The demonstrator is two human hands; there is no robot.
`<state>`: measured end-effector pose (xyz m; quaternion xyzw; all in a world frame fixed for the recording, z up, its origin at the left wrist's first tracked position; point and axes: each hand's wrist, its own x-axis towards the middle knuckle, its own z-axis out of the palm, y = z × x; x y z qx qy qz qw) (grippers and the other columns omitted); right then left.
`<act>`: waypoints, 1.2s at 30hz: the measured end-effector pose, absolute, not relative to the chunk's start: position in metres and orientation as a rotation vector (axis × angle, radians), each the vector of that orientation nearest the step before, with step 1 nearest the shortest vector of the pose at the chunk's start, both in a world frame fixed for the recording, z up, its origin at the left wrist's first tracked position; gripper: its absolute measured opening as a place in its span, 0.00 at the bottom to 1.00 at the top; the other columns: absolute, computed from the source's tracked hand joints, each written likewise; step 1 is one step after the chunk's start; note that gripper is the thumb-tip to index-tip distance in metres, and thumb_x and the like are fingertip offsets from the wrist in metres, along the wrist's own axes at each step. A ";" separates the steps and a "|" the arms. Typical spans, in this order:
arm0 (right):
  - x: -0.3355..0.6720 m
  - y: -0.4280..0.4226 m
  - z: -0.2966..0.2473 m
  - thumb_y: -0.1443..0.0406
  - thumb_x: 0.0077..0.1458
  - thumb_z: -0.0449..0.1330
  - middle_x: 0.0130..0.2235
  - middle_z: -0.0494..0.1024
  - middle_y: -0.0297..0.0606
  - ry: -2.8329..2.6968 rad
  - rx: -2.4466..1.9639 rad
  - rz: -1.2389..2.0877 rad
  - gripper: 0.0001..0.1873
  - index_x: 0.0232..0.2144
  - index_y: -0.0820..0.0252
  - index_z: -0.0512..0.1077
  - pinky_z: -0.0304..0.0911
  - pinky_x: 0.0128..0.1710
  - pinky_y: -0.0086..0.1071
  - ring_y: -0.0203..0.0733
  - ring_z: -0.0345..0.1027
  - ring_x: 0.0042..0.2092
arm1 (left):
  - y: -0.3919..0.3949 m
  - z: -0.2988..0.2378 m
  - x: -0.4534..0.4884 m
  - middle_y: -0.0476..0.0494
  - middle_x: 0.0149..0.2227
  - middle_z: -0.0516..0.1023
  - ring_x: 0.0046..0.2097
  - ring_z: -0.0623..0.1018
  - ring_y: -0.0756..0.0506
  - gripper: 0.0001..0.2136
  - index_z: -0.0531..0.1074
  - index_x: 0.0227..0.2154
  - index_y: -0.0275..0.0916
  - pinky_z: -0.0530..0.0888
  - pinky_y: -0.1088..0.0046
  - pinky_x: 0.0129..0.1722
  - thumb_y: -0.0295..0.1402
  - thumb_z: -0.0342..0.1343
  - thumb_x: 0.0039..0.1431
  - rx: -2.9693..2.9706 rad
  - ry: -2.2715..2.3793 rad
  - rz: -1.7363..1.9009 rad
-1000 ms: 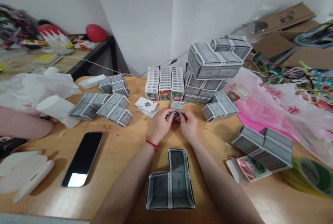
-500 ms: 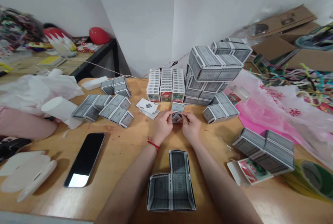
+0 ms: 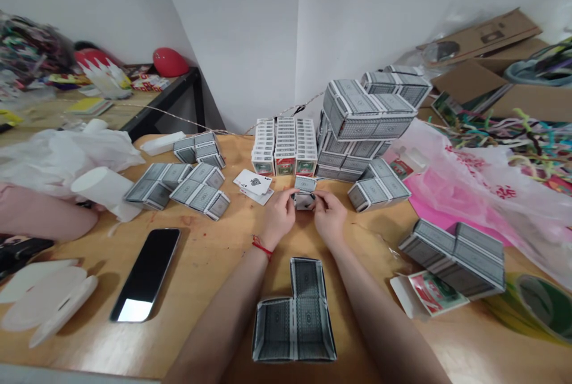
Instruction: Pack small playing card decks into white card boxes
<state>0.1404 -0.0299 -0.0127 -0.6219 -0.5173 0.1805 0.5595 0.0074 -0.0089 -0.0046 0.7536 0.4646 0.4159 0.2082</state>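
Observation:
Both of my hands meet at the middle of the wooden table (image 3: 214, 253), pinching a small grey deck of cards (image 3: 304, 200) between them. My left hand (image 3: 279, 215), with a red string at the wrist, grips the deck's left side. My right hand (image 3: 330, 217) grips its right side. Another grey deck (image 3: 305, 183) lies just behind the held one. A loose ace of spades (image 3: 252, 181) lies face up to the left. Near my forearms stands an L-shaped block of wrapped decks (image 3: 294, 312).
Rows of boxed decks (image 3: 284, 144) and stacked wrapped packs (image 3: 366, 111) stand at the back. More packs lie at left (image 3: 179, 184) and right (image 3: 456, 256). A black phone (image 3: 146, 272), a pink bag (image 3: 469, 187), an open card box (image 3: 426, 293) and another person's arm (image 3: 40, 214) are around.
My hands have shifted slightly while turning the small deck; its pale side now shows between my fingers. Nothing else on the table has moved.

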 end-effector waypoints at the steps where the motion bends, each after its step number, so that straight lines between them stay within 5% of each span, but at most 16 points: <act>1: 0.141 -0.029 -0.013 0.65 0.51 0.50 0.25 0.75 0.36 -1.194 -1.473 0.431 0.12 0.33 0.60 0.72 0.63 0.31 0.32 0.38 0.67 0.27 | -0.009 -0.003 0.007 0.43 0.43 0.73 0.44 0.72 0.48 0.15 0.65 0.45 0.39 0.69 0.69 0.44 0.23 0.44 0.54 2.068 1.253 1.163; 9: 0.139 -0.027 -0.012 0.63 0.49 0.52 0.32 0.75 0.38 -1.278 -1.458 0.467 0.13 0.36 0.59 0.72 0.62 0.35 0.33 0.39 0.66 0.33 | -0.005 -0.004 0.009 0.46 0.30 0.75 0.34 0.74 0.49 0.07 0.71 0.31 0.38 0.70 0.73 0.35 0.31 0.48 0.56 2.003 1.318 1.108; 24: 0.133 -0.034 -0.010 0.67 0.45 0.52 0.31 0.73 0.41 -1.586 -1.742 0.125 0.25 0.49 0.62 0.64 0.60 0.35 0.36 0.46 0.63 0.37 | -0.003 -0.008 0.012 0.45 0.33 0.77 0.35 0.75 0.48 0.06 0.71 0.31 0.38 0.70 0.72 0.36 0.29 0.49 0.55 1.992 1.329 1.137; 36: 0.130 -0.037 -0.004 0.69 0.46 0.50 0.31 0.75 0.43 -1.681 -1.754 -0.079 0.22 0.47 0.64 0.64 0.59 0.36 0.35 0.46 0.64 0.36 | -0.003 -0.011 0.011 0.45 0.35 0.77 0.37 0.75 0.48 0.08 0.71 0.35 0.38 0.70 0.73 0.37 0.31 0.48 0.57 1.936 1.360 1.187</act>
